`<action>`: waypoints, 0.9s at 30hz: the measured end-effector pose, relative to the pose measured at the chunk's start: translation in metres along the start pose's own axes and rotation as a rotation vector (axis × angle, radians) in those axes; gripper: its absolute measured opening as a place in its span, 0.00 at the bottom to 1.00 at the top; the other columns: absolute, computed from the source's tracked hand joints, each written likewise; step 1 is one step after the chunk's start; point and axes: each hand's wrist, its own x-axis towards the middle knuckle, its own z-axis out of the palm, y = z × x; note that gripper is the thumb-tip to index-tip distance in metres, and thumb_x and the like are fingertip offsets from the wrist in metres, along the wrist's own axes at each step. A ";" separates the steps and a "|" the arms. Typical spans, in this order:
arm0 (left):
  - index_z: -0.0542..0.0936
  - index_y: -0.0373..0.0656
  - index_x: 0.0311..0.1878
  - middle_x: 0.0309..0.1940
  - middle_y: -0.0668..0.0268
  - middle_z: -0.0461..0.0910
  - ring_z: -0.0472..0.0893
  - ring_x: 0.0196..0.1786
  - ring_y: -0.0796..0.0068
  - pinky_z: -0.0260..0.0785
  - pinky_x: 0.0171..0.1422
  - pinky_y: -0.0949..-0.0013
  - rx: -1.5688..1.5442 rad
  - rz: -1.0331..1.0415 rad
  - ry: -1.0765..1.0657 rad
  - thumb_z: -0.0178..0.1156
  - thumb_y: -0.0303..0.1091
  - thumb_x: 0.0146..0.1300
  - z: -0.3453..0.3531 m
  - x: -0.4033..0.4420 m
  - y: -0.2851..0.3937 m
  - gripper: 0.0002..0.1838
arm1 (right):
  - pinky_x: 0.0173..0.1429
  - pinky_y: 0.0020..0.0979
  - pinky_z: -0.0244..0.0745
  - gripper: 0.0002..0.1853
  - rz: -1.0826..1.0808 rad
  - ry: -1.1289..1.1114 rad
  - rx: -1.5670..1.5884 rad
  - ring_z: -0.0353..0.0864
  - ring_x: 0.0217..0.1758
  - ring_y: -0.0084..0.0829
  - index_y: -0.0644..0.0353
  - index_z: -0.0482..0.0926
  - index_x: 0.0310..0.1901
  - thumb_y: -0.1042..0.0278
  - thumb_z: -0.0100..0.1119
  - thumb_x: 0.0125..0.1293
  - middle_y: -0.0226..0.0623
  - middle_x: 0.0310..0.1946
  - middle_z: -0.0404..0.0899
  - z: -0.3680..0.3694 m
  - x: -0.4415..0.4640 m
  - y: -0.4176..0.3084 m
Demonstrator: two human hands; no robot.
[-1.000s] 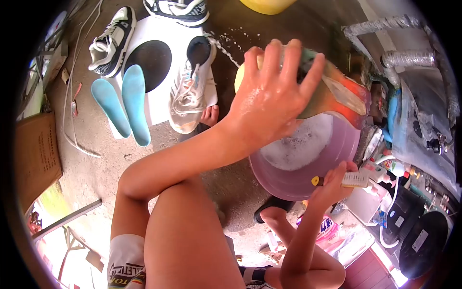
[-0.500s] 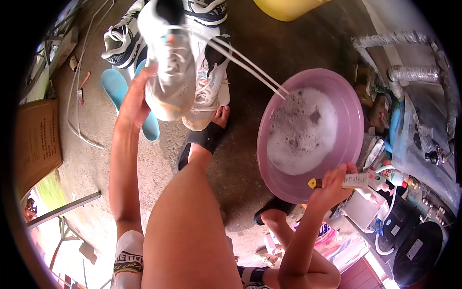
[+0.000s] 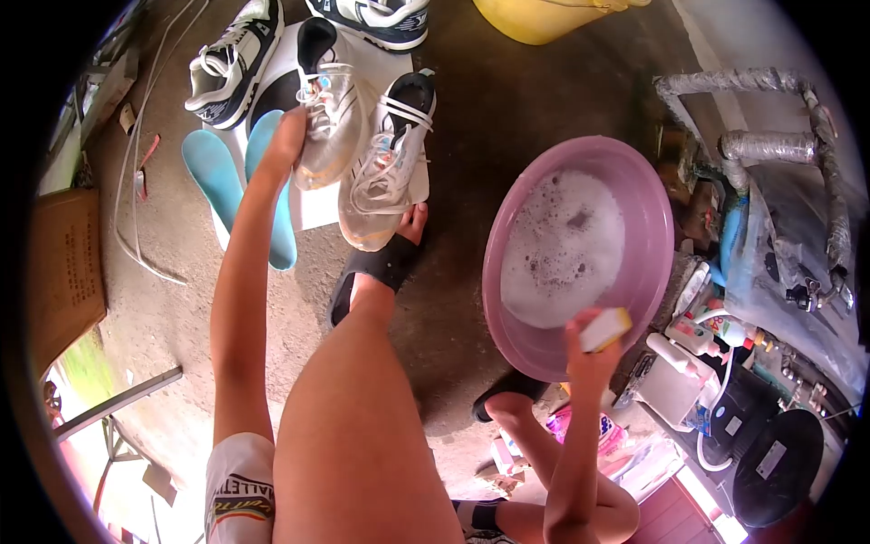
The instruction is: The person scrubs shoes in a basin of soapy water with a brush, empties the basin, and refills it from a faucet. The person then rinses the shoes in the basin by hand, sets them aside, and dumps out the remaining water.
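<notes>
My left hand (image 3: 288,138) is closed on the side of a white sneaker (image 3: 337,136) with a black lining, its fingers partly hidden by the shoe. Close beside it, a second white sneaker (image 3: 385,186) rests with its laces loose. Two blue insoles (image 3: 213,168) lie next to my left wrist. Over the near rim of a pink basin (image 3: 648,272) of foamy water (image 3: 553,281), my right hand (image 3: 594,358) grips a scrub brush (image 3: 605,329) with pale bristles and a yellow edge. The brush is above the foam, not in it.
Black-and-white sneakers (image 3: 237,63) stand at the far left, partly on a white board (image 3: 317,207). A yellow tub (image 3: 535,23) is at the far edge. Wrapped pipes (image 3: 770,145), bottles and hoses line the right side. A cardboard box (image 3: 68,267) is at left.
My left hand has moved the sneaker farther away and lower, onto the board, and its swinging laces have settled. My right hand has shifted left and turned the brush.
</notes>
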 end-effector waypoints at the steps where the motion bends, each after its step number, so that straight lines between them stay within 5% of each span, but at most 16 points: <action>1: 0.79 0.34 0.49 0.40 0.55 0.83 0.81 0.43 0.66 0.71 0.52 0.65 0.303 0.111 0.095 0.41 0.41 0.69 0.014 -0.018 0.019 0.22 | 0.46 0.31 0.74 0.16 -0.006 -0.188 -0.213 0.80 0.38 0.32 0.63 0.75 0.46 0.71 0.69 0.59 0.36 0.39 0.79 -0.003 -0.007 0.008; 2: 0.79 0.33 0.49 0.40 0.52 0.83 0.81 0.43 0.63 0.70 0.51 0.63 0.607 0.224 0.192 0.40 0.39 0.69 0.023 -0.030 0.032 0.22 | 0.46 0.33 0.74 0.19 -0.013 -0.374 -0.425 0.80 0.40 0.34 0.63 0.76 0.46 0.68 0.73 0.56 0.39 0.40 0.80 -0.003 -0.011 0.013; 4: 0.77 0.33 0.51 0.40 0.49 0.82 0.81 0.43 0.58 0.69 0.51 0.59 0.713 0.358 0.206 0.41 0.37 0.66 0.020 -0.030 0.030 0.21 | 0.46 0.35 0.75 0.22 0.005 -0.402 -0.421 0.81 0.40 0.37 0.63 0.76 0.46 0.64 0.74 0.54 0.41 0.41 0.80 0.001 -0.017 0.015; 6: 0.76 0.33 0.43 0.43 0.38 0.79 0.77 0.48 0.35 0.67 0.55 0.48 0.568 0.476 0.344 0.45 0.32 0.58 0.029 -0.043 0.032 0.16 | 0.46 0.37 0.75 0.24 0.031 -0.425 -0.417 0.82 0.41 0.41 0.63 0.77 0.46 0.61 0.76 0.51 0.44 0.42 0.79 0.006 -0.026 0.018; 7: 0.75 0.32 0.46 0.45 0.37 0.78 0.76 0.51 0.35 0.67 0.56 0.47 0.736 0.550 0.482 0.47 0.28 0.56 0.036 -0.055 0.038 0.16 | 0.46 0.39 0.76 0.25 -0.025 -0.468 -0.486 0.82 0.42 0.44 0.63 0.77 0.46 0.58 0.76 0.52 0.43 0.42 0.79 0.008 -0.033 0.022; 10: 0.75 0.32 0.49 0.44 0.37 0.78 0.76 0.50 0.34 0.69 0.55 0.49 0.689 0.560 0.458 0.47 0.26 0.55 0.019 -0.041 0.030 0.18 | 0.46 0.42 0.78 0.25 -0.122 -0.547 -0.588 0.81 0.44 0.49 0.61 0.77 0.48 0.55 0.73 0.53 0.40 0.45 0.79 0.013 -0.054 0.048; 12: 0.76 0.32 0.52 0.42 0.39 0.80 0.79 0.49 0.37 0.70 0.54 0.51 0.631 0.499 0.452 0.48 0.27 0.57 0.015 -0.041 0.028 0.20 | 0.46 0.43 0.79 0.25 -0.255 -0.506 -0.684 0.82 0.45 0.47 0.59 0.77 0.48 0.57 0.73 0.52 0.39 0.48 0.77 0.016 -0.063 0.063; 18: 0.74 0.36 0.60 0.58 0.52 0.75 0.74 0.61 0.59 0.62 0.67 0.62 0.372 0.726 0.539 0.52 0.38 0.71 0.012 -0.048 0.021 0.20 | 0.41 0.42 0.78 0.24 -0.301 -0.612 -0.750 0.82 0.40 0.46 0.56 0.74 0.52 0.63 0.68 0.53 0.39 0.48 0.78 0.007 -0.064 0.064; 27: 0.74 0.42 0.62 0.58 0.60 0.76 0.74 0.60 0.67 0.64 0.66 0.63 0.511 0.800 0.436 0.55 0.36 0.71 0.065 -0.134 0.070 0.18 | 0.42 0.40 0.80 0.31 -0.436 -0.607 -0.839 0.84 0.36 0.42 0.58 0.72 0.60 0.71 0.65 0.49 0.40 0.50 0.80 -0.032 -0.020 -0.002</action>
